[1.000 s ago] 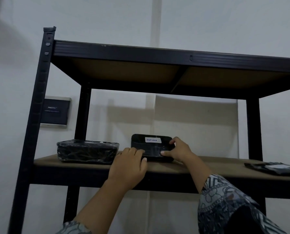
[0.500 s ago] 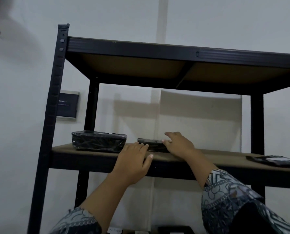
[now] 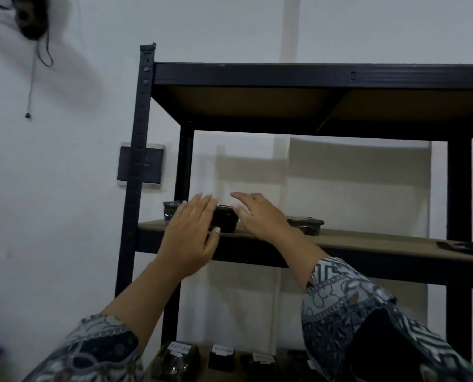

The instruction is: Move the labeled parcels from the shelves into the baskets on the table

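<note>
On the middle shelf (image 3: 367,240), near its left end, a black film-wrapped parcel (image 3: 225,217) lies flat between two reaching hands. The left hand (image 3: 191,235) covers its front, fingers straight and close together. The right hand (image 3: 257,216) is at its right end, fingers loosely spread. Neither hand grips the parcel yet. The wrap looks slick, so a shallow hold could let it slide off the edge. A second parcel (image 3: 305,223) lies just right of that hand and could be knocked askew.
</note>
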{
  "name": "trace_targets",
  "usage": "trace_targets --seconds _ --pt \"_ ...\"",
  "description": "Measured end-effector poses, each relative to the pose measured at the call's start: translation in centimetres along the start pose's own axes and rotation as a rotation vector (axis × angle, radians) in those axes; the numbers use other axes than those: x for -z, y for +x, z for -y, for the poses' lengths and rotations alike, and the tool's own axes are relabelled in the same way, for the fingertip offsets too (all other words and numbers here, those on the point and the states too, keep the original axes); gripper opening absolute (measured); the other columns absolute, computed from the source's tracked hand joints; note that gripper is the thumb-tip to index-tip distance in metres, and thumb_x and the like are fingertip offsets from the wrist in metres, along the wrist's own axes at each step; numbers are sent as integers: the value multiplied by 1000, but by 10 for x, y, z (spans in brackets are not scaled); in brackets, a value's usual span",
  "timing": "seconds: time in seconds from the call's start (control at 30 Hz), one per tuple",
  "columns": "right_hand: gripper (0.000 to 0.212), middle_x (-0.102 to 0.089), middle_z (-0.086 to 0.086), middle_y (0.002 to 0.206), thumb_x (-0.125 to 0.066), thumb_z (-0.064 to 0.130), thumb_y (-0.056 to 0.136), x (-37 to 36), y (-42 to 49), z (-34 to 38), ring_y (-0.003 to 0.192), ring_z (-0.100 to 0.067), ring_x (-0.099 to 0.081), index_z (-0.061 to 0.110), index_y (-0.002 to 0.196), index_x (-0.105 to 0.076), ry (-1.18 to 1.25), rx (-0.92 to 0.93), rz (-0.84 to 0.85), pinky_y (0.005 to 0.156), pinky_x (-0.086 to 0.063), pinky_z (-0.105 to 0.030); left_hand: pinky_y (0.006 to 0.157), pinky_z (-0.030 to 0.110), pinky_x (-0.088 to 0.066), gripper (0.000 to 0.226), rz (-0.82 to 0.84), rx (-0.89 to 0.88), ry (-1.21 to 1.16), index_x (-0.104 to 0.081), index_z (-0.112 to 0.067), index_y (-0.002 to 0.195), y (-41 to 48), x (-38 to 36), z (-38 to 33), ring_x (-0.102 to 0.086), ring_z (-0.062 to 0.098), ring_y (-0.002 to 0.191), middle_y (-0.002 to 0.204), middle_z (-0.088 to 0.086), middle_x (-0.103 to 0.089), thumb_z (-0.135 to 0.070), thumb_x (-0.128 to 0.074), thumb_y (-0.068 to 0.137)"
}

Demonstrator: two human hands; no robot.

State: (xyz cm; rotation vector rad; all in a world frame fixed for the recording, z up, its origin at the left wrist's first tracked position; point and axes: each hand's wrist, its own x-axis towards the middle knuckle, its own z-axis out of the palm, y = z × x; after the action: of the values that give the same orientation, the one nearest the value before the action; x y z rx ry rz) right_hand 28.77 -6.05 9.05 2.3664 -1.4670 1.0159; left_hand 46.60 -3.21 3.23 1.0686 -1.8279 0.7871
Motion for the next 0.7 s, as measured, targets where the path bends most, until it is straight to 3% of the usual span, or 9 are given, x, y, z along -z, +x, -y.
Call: trace_targets --seconds 0.07,0.17,0.27,0.37,0.53,0.7 --pt "47 -38 -11 146 -26 59 95 -8 8 11 131 -30 -40 45 138 -35 108 -74 78 106 -36 -43 113 45 -24 60 2 67 11 -35 -7 142 -3 4 18 -27 25 139 145 11 -40 -36 -34 89" --pt "50 -46 -5 143 -28 61 94 -20 15 23 129 -28 -43 39 136 -43 239 -134 162 101 -35 -36 112 45 -24 64 -5 156 16 -34 -5 142 -12 4 39 -27 29 138 146 14 -38 -39 -29 88" --pt "40 -61 1 125 -42 54 94 -25 18 25 116 -20 -53 30 123 -58 267 -152 88 89 -41 -29 114 43 -22 69 -11 232 6 -29 -3 144 -22 -1 52 -24 29 140 148 15 -35 -43 -24 88" --pt "36 -65 0 118 -48 48 94 -21 16 19 105 -17 -55 26 119 -62 281 -158 58 82 -38 -25 115 41 -19 74 8 268 -24 -22 -2 146 -28 -8 57 -21 27 141 150 14 -30 -46 -19 87" --pt "37 -61 -1 125 -56 46 90 -12 11 4 114 -20 -54 24 120 -63 285 -208 -3 87 -37 -23 116 38 -9 72 63 335 -66 -20 -2 147 -25 -23 57 -17 26 142 152 14 -26 -45 -20 90" --pt "40 -58 -1 131 -67 38 85 -9 4 -9 120 -17 -53 22 122 -63 423 -239 -72 97 -37 -23 115 41 -8 78 30 340 -12 -34 1 141 -25 -40 59 -25 30 139 146 17 -37 -50 -10 87"
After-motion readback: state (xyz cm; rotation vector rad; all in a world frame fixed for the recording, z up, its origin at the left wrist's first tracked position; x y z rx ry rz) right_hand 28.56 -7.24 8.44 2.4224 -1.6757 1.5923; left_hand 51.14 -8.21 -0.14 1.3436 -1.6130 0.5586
